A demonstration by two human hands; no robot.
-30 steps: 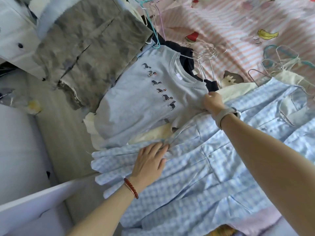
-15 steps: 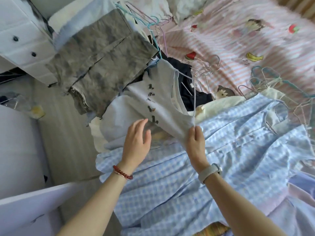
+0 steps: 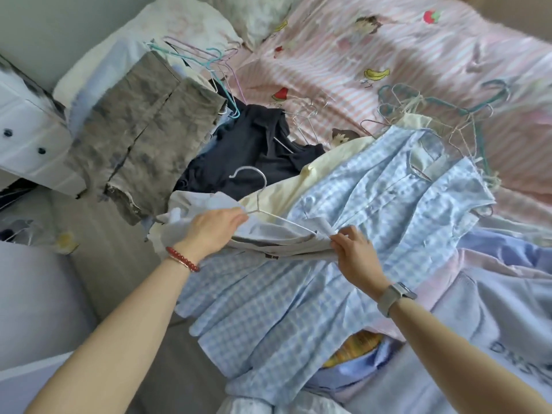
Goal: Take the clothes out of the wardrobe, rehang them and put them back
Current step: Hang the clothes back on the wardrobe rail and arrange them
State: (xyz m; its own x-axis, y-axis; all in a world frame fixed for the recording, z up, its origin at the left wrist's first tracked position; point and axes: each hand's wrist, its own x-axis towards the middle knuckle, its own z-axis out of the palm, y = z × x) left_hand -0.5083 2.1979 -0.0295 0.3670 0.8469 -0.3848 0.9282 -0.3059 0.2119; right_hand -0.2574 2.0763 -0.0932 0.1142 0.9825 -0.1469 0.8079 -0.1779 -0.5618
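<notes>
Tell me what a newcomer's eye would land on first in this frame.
First, the two hands at centre: the left hand grips a white wire hanger and the right hand pinches the pale grey T-shirt on it. Beneath them spreads a blue checked dress over a heap of clothes. Behind lies a pink striped bedsheet with loose hangers, and grey mottled trousers drape at upper left.

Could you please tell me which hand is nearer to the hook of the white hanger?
Left. The left hand grips just below the hook; the right hand pinches the shirt farther along.
</notes>
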